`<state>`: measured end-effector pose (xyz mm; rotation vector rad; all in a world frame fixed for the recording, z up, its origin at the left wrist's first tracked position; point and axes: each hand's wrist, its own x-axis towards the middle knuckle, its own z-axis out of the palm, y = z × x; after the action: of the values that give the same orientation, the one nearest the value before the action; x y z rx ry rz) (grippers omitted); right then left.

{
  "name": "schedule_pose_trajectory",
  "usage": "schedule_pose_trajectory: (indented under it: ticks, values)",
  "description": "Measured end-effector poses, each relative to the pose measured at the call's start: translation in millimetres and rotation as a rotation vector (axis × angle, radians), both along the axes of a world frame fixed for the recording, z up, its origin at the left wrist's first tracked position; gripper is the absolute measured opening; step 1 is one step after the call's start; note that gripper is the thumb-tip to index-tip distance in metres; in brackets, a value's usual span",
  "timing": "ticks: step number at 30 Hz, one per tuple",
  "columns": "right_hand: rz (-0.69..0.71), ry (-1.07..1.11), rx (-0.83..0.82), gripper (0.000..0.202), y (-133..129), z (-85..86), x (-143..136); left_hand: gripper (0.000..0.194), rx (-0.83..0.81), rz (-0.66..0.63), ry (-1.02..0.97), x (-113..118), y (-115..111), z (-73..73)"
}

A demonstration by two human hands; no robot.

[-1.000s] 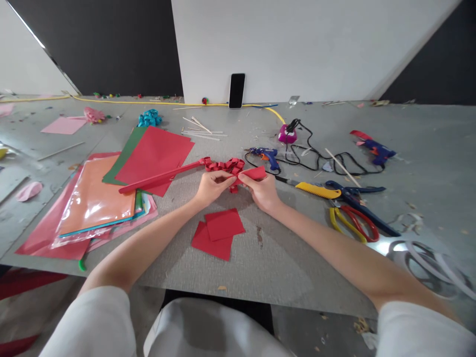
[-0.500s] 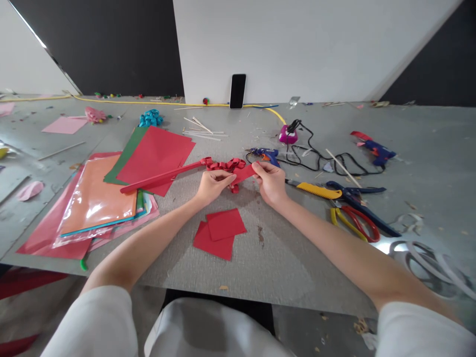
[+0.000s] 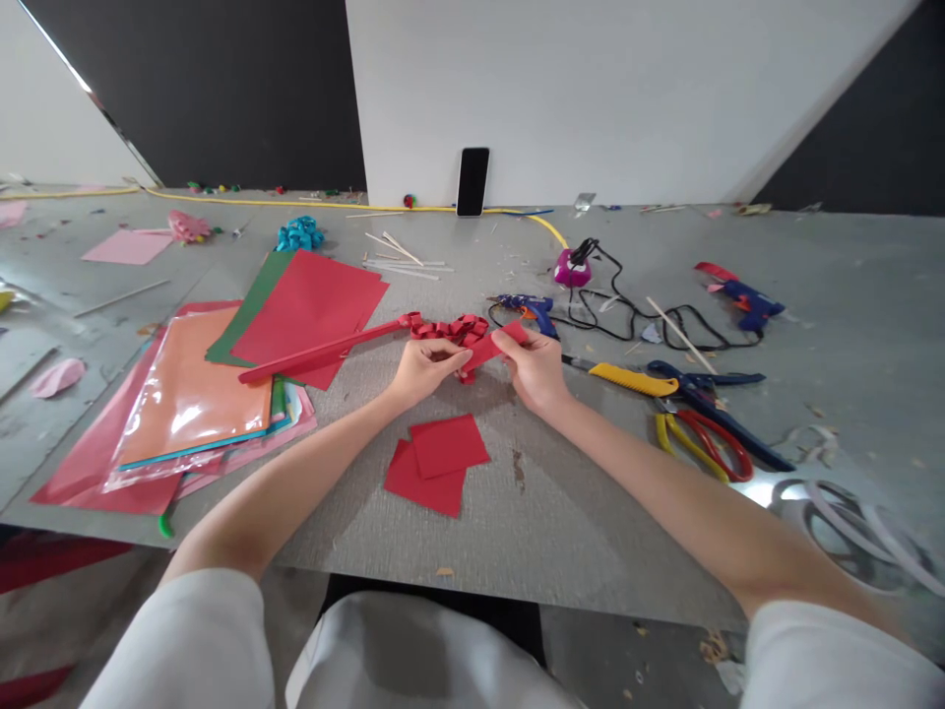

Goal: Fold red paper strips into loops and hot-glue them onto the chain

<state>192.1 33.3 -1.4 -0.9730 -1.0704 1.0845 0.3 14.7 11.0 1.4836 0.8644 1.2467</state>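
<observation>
A folded red paper piece is stretched between my two hands above the grey table. My left hand pinches its left end. My right hand grips its right part between thumb and fingers. Just behind the hands lies a curly red paper flower, partly hidden, beside a long red wrapped stick. Nearer to me, two red paper squares overlap on the table.
Left are red sheets and a plastic packet of orange paper. Right are a blue glue gun, its black cord, a yellow-handled cutter, pliers and red-yellow scissors. A phone leans on the wall.
My right thumb has slid slightly left along the red piece, and more of its right end now shows beyond the thumb. My left hand is nearly still.
</observation>
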Motion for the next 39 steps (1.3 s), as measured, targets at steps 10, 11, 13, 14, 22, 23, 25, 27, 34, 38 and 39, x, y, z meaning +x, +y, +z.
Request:
schedule_pose_trajectory:
  ticks: [10,11,13,14,22,23,25,27,34,38,39]
  values:
    - [-0.037,0.043,0.009,0.031,11.2,0.0,7.6,0.034,-0.057,0.023,-0.079,-0.3,4.4,-3.6]
    - [-0.047,0.039,0.007,0.031,10.4,-0.5,7.0,0.034,-0.070,0.017,-0.095,-0.1,5.1,-4.8]
    - [-0.063,0.029,0.003,0.032,9.4,-0.9,6.9,0.035,-0.091,0.004,-0.128,0.5,6.5,-6.8]
    - [-0.070,0.025,0.006,0.032,9.4,-0.8,7.6,0.035,-0.098,0.002,-0.142,0.6,7.1,-7.5]
    - [-0.002,-0.010,0.049,0.041,5.7,4.1,13.4,0.035,-0.118,0.076,-0.166,0.5,8.4,-6.5]
    - [0.043,-0.046,0.036,0.042,2.6,4.8,11.4,0.036,-0.107,0.059,-0.153,0.8,7.6,-6.1]
    - [0.113,-0.125,0.014,0.044,-4.9,6.8,5.8,0.038,-0.079,0.009,-0.128,1.3,5.2,-5.1]
    - [0.131,-0.215,0.001,0.046,-12.6,9.6,0.2,0.040,-0.057,-0.036,-0.114,1.7,2.8,-3.8]
    - [0.066,-0.305,0.001,0.050,-21.3,18.3,-3.3,0.041,-0.115,-0.211,-0.047,2.3,1.1,-1.8]
    - [0.086,-0.325,0.032,0.050,-21.2,16.8,-4.3,0.044,-0.109,-0.241,-0.002,1.3,1.9,-2.8]
    - [0.099,-0.330,0.045,0.049,-21.8,16.1,-5.0,0.045,-0.109,-0.240,0.001,0.9,1.9,-2.9]
